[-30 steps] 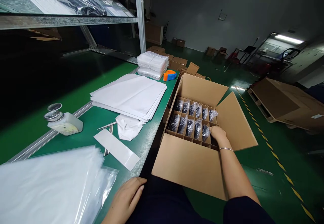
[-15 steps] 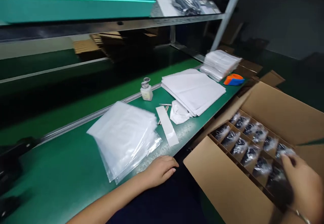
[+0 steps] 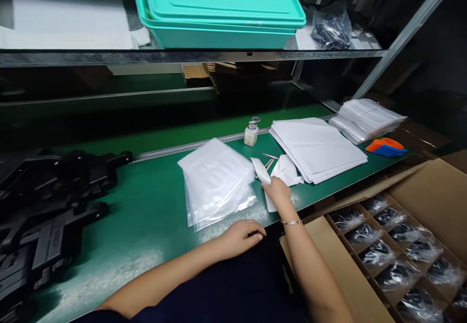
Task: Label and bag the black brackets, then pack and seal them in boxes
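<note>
Touching the strip [image 3: 260, 170]: the right hand [image 3: 279, 191] lies over its middle; the fingers bend around it, but I cannot tell whether they pinch it or only rest there.
Strip place: on the counter [image 3: 138, 225], between the bags [image 3: 215, 182] and the cloth [image 3: 286, 171], one end close to the front edge.
Right hand's shift: half a second ago it was at the box [image 3: 335, 245], over the wrapped parts [image 3: 377, 252]; it has since crossed to the counter, and the view has swung left, bringing more of the black parts [image 3: 54, 225] into sight.
What the shift means: handling, as I judge it, has passed from box to counter; the strip is now the piece being dealt with, though it looks barely lifted, if at all.
Left hand [image 3: 242, 238]: stays by the counter's front edge, just in front of the bags; fingers loosely bent, thumb apart, nothing seen in them.
Bags: clear, flat, in a loose fanned pile just beside the strip.
Box: open on the person's right, flaps spread; the wrapped parts sit between cardboard dividers, dark under clear film.
Behind the strip: tweezers [image 3: 270, 156], then the bottle [image 3: 251, 135], upright.
Beyond the cloth: white sheets [image 3: 319, 148] in a stack.
Shelf [image 3: 189, 58]: above the counter, carrying a teal bin [image 3: 226, 36].
</note>
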Tool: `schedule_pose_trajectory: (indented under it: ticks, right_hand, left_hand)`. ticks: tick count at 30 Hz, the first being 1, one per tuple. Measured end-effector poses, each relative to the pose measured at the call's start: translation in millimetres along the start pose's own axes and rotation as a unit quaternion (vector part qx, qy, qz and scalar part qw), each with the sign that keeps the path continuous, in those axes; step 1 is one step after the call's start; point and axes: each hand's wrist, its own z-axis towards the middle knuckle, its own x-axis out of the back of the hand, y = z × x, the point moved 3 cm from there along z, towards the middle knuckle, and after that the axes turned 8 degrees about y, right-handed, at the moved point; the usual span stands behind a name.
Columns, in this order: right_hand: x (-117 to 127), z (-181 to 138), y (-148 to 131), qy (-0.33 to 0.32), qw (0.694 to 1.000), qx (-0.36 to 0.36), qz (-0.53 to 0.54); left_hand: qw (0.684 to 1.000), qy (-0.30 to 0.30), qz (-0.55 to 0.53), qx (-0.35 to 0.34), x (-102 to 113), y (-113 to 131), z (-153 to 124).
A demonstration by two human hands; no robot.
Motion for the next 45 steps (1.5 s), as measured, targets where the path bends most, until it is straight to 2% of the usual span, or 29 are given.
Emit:
schedule_pose_trajectory:
  ticks: [3, 4, 6, 8, 10, 13, 15, 17, 22, 25, 29, 32, 34, 35, 36, 37, 38, 39, 40, 41, 42, 43, 44, 45]
  right_hand:
    - [-0.4, -19.9, -3.1, -0.034, 0.995, 0.065, 0.072]
    - [0.4, -29.1, -6.8, -0.053, 0.986, 0.093, 0.129]
    - [0.4, -48.1, -18.0, -0.113, 0.950, 0.145, 0.251]
    - [-3.7, -64.1, -29.7, -0.177, 0.919, 0.171, 0.309]
    - [-11.2, -74.0, -36.1, -0.209, 0.917, 0.172, 0.293]
    - [-21.4, -75.8, -32.8, -0.192, 0.925, 0.145, 0.295]
    - [-26.0, -70.4, -24.8, -0.162, 0.924, 0.113, 0.326]
    - [-29.8, -63.0, -17.3, -0.139, 0.912, 0.065, 0.381]
    - [-36.6, -54.5, -15.5, -0.092, 0.826, -0.079, 0.550]
    - [-38.0, -56.9, -22.5, -0.079, 0.804, -0.105, 0.580]
    - [-39.8, -58.5, -26.6, -0.077, 0.802, -0.105, 0.583]
    - [-38.6, -57.3, -25.3, -0.077, 0.820, -0.088, 0.561]
    - [-32.6, -59.4, -27.7, -0.058, 0.855, -0.055, 0.513]
    - [-27.8, -62.7, -31.9, -0.038, 0.883, -0.026, 0.466]
    - [-22.4, -68.0, -39.3, -0.016, 0.913, 0.017, 0.407]
    - [-17.2, -75.6, -50.2, 0.002, 0.937, 0.076, 0.342]
    - [-13.2, -85.7, -64.1, 0.012, 0.947, 0.149, 0.284]
    - [-10.9, -97.8, -79.8, 0.012, 0.943, 0.229, 0.240]
    - [-10.5, -111.1, -95.4, 0.000, 0.927, 0.307, 0.216]
    - [-11.7, -124.4, -109.6, -0.022, 0.902, 0.376, 0.209]
    - [-14.5, -136.3, -121.4, -0.053, 0.875, 0.432, 0.212]
    - [-18.4, -145.2, -130.1, -0.087, 0.852, 0.465, 0.222]
    - [-23.0, -149.8, -135.8, -0.115, 0.841, 0.473, 0.236]
    - [-27.8, -149.6, -138.8, -0.133, 0.843, 0.455, 0.254]
  left_hand:
    - [0.981, 0.124, -0.103, 0.110, 26.4, -23.1, -0.9]
    - [0.960, 0.161, -0.174, 0.147, 33.5, -29.8, 0.5]
    - [0.895, 0.220, -0.342, 0.183, 45.4, -38.1, 6.6]
    - [0.817, 0.284, -0.471, 0.174, 58.7, -40.9, 14.7]
    - [0.758, 0.366, -0.519, 0.151, 76.0, -41.9, 19.9]
    - [0.706, 0.459, -0.524, 0.127, 104.9, -44.9, 18.0]
    - [0.679, 0.493, -0.530, 0.124, 122.0, -50.9, 11.1]
    - [0.652, 0.518, -0.539, 0.129, 134.7, -59.9, 2.2]
    - [0.592, 0.553, -0.569, 0.141, 144.5, -81.2, -14.7]
    - [0.574, 0.557, -0.581, 0.149, 143.4, -86.4, -19.9]
    - [0.563, 0.558, -0.590, 0.152, 144.2, -89.6, -22.6]
    - [0.570, 0.564, -0.578, 0.151, 146.6, -89.7, -24.1]
    - [0.601, 0.582, -0.529, 0.141, 148.9, -83.6, -31.1]
    - [0.635, 0.587, -0.486, 0.131, 149.6, -77.1, -37.5]
    - [0.683, 0.580, -0.428, 0.118, 149.1, -68.0, -45.6]
    - [0.744, 0.552, -0.362, 0.102, 146.3, -56.6, -54.7]
    - [0.812, 0.499, -0.290, 0.083, 140.6, -43.6, -64.3]
    - [0.875, 0.428, -0.219, 0.064, 132.1, -30.4, -74.4]
    - [0.922, 0.352, -0.153, 0.047, 122.4, -18.7, -85.0]
    - [0.951, 0.290, -0.098, 0.037, 113.8, -9.7, -96.7]
    - [0.965, 0.253, -0.059, 0.034, 109.0, -4.4, -109.8]
    - [0.968, 0.245, -0.037, 0.039, 109.2, -2.9, -125.5]
    - [0.964, 0.257, -0.035, 0.051, 114.1, -5.1, -145.4]
    - [0.954, 0.286, -0.054, 0.068, 122.6, -10.3, -171.2]
